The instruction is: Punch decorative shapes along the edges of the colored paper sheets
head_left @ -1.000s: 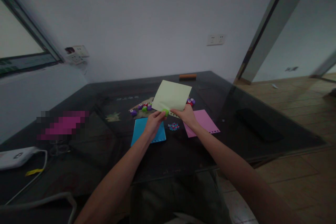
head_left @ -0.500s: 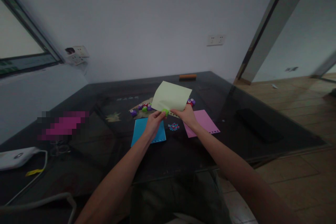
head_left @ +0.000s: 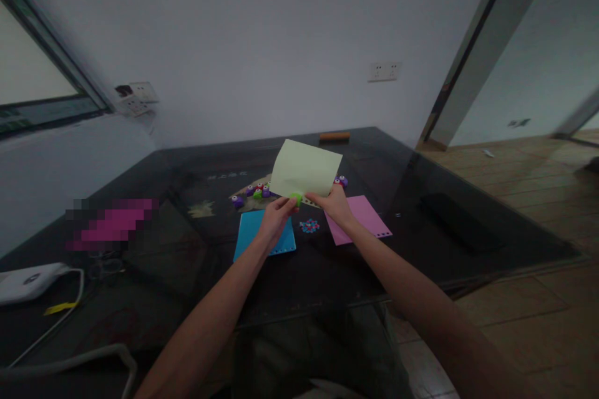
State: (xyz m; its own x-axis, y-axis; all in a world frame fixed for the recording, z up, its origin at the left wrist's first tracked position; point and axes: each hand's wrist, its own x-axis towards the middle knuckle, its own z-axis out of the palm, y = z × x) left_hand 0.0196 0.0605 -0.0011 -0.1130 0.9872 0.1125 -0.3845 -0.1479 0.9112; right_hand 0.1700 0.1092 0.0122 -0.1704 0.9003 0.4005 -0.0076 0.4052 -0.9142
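Head camera, looking forward and down over a dark glass table (head_left: 468, 199). Left hand (head_left: 275, 219) pinches a small green paper punch (head_left: 295, 199) between thumb and fingertips, clamped on the lower edge of a pale green paper sheet (head_left: 305, 169). Right hand (head_left: 334, 204) grips the same lower edge just beside the punch, fingers closed on the paper. Held above the table at its middle, the sheet stands nearly upright and tilts away from the viewer; its long axis runs left to right, with the top edge toward the far wall and a row of punched holes along the bottom edge. Beneath the hands lie a blue sheet (head_left: 253, 232) on the left and a pink sheet (head_left: 364, 215) on the right, each perforated along its near edge, with a small pile of punched confetti (head_left: 309, 225) between them. Beyond the held sheet, a cluster of purple, red and green punches (head_left: 255, 192) rests on the glass.
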